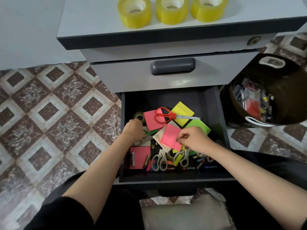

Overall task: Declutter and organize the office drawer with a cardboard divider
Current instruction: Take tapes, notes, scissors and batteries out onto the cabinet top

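Pink sticky-note pad (170, 137) pinched at its edge by the fingers (183, 136) of the right hand (196, 139), raised just above the clutter in the open drawer (174, 179). Left hand (132, 130) sunk beside a small tape roll (138, 115), fingers curled under; gripping anything or not, cannot tell. Red scissors (163, 113) lying across another pad. No cardboard divider in sight. Best lifted straight up, kept flat, clear of the scissors, then stacked with like pads.
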Tool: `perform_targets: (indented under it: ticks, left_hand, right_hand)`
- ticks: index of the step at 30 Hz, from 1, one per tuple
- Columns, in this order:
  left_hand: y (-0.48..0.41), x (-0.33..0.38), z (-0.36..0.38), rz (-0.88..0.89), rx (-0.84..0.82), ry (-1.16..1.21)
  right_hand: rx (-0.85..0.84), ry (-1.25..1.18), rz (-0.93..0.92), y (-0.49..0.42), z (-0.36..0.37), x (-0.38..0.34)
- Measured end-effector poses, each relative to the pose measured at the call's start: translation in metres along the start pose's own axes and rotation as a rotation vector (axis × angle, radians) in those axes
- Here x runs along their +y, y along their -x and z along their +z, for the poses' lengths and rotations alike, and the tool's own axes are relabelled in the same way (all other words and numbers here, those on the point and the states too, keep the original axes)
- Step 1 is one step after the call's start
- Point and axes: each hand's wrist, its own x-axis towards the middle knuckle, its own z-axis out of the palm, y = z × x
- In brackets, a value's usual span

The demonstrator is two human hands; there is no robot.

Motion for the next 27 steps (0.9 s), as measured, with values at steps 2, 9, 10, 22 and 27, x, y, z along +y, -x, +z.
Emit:
perform_targets:
  ticks: [2, 9, 10, 22, 27]
  left_hand:
    - [-0.002, 0.0, 0.006, -0.014, -0.011, -0.015]
    - [-0.003, 0.0, 0.017, 0.018, 0.051, -0.178]
    - [-0.004, -0.002, 0.016, 0.022, 0.055, -0.196]
    - [0.002, -0.015, -0.03, 0.251, -0.006, 0.231]
    - [0.001, -0.012, -0.029, 0.255, -0.026, 0.279]
  right_hand:
    - [0.008, -0.017, -0.004, 0.0, -0.001, 0.0]
    - [0.043, -0.012, -0.013, -0.001, -0.007, 0.001]
    - [0.042, -0.012, -0.014, -0.002, -0.008, 0.001]
    - [0.069, 0.009, 0.0, -0.006, -0.01, 0.004]
    - [0.092, 0.087, 0.022, -0.012, -0.005, 0.005]
